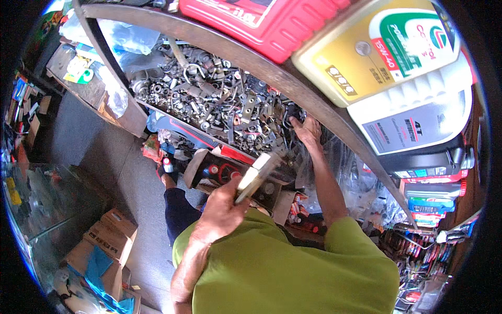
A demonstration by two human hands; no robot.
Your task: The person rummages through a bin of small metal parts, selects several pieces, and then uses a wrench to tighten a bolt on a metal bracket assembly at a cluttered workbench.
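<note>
My left hand [222, 209], a little below the metal parts, is closed around a pale, flat, oblong object [256, 172]. Motion blurs that object, and its kind cannot be made out. At the right end of the shelf, my right hand [308, 131] reaches into the pile beside a dark, rounded part [294, 112]. Its thumb and fingers seem bent around something hidden from view. The shelf holds a heap of small metal parts [209, 99], with nuts, brackets and plates among them. A hammer-like tool with a wooden handle [178, 51] lies at the back of the heap.
A shelf beam [251, 44] crosses above the parts, carrying a red jug [272, 31], a gold oil jug [376, 49] and a grey-white bottle [418, 115]. An open carton [196, 170] sits below the heap. Cardboard boxes [107, 235] stand on the floor at left.
</note>
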